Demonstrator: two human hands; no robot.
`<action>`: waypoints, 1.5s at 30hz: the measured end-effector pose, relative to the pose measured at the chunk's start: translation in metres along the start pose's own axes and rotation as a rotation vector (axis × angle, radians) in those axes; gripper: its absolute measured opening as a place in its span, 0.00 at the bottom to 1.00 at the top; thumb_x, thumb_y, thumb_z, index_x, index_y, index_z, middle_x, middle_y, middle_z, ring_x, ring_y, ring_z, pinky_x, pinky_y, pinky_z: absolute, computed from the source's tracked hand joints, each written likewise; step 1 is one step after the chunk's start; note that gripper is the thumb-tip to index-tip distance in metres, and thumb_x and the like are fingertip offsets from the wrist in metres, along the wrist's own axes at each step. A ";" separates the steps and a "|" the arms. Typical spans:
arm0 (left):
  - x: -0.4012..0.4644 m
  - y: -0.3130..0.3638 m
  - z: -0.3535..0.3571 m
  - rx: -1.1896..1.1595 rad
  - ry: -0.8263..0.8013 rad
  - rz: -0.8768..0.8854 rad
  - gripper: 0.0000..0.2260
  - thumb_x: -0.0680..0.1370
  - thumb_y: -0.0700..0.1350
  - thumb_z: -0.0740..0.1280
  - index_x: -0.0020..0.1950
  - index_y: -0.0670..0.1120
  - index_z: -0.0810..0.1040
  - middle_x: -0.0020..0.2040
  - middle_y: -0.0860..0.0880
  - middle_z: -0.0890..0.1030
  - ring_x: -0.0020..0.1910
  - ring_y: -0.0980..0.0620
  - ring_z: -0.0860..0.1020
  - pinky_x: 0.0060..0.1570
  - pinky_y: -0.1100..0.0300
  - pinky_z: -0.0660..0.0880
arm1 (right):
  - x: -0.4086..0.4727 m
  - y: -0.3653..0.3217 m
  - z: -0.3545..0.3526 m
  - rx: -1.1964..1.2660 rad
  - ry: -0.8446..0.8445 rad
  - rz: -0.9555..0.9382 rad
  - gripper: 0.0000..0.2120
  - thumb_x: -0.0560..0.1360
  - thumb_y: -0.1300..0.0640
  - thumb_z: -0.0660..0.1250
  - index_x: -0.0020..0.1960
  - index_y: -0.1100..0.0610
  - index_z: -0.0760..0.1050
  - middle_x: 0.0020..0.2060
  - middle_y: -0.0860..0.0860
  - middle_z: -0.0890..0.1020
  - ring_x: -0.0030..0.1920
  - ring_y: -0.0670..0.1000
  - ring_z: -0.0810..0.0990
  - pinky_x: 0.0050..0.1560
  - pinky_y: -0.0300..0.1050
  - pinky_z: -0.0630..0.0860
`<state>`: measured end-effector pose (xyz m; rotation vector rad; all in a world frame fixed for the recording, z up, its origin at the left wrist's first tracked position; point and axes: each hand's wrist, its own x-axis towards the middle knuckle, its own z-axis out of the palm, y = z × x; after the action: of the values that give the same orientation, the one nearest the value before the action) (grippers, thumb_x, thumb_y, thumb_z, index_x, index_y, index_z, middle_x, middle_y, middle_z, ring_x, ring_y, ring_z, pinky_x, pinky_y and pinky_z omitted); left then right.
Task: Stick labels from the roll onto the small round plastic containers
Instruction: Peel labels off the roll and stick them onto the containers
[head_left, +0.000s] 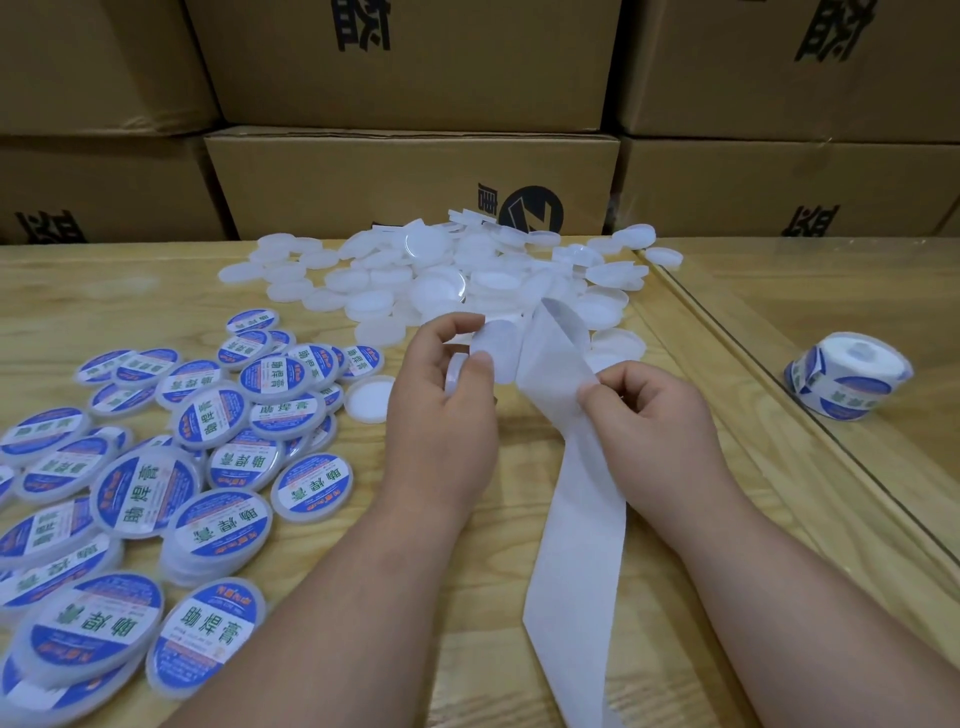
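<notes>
Backing strip (571, 519) long axis near-to-far, folded over at far tip. Right hand (660, 431) pinching strip edge; left hand (441, 415) pinching round label (498, 351), gripping plain lid (456, 370). Unlabelled lids (441, 280) heaped beyond, labelled lids (156, 467) left, label roll (847, 376) right, boxes (410, 176) behind.

Translucent white unlabelled lids (447, 270), blue-white-green labels (218, 525), seemingly plain white backing strip (576, 525), pale wood-grain table (519, 675), brown boxes (410, 182)

Both bare forearms reached forward side by side, the left hand (441, 410) with fingers curled and thumb pressed to fingertip, the right hand (649, 421) curled in a pinch just beside it.
</notes>
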<state>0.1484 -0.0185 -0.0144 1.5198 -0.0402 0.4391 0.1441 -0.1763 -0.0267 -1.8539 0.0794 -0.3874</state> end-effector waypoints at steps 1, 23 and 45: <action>0.000 0.001 0.000 -0.020 0.012 -0.008 0.13 0.80 0.41 0.64 0.52 0.60 0.78 0.41 0.55 0.79 0.35 0.56 0.77 0.31 0.71 0.71 | 0.001 0.001 -0.001 -0.005 0.015 0.005 0.08 0.75 0.57 0.68 0.36 0.53 0.76 0.24 0.41 0.71 0.25 0.43 0.68 0.25 0.32 0.65; 0.003 0.000 0.003 0.029 -0.058 -0.128 0.08 0.79 0.43 0.67 0.49 0.55 0.84 0.38 0.58 0.81 0.36 0.59 0.77 0.35 0.72 0.72 | -0.012 -0.014 0.006 -0.120 0.095 -0.451 0.17 0.75 0.65 0.73 0.51 0.42 0.79 0.52 0.40 0.75 0.52 0.43 0.75 0.52 0.27 0.67; 0.003 0.003 -0.003 -0.290 -0.176 -0.106 0.13 0.74 0.49 0.57 0.56 0.50 0.71 0.35 0.46 0.81 0.28 0.49 0.73 0.26 0.60 0.66 | -0.014 -0.018 0.010 -0.023 0.028 -0.311 0.14 0.73 0.61 0.75 0.39 0.42 0.78 0.53 0.41 0.76 0.53 0.43 0.77 0.45 0.29 0.70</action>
<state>0.1497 -0.0151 -0.0110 1.2641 -0.1544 0.2031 0.1318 -0.1578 -0.0160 -1.8871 -0.1884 -0.6302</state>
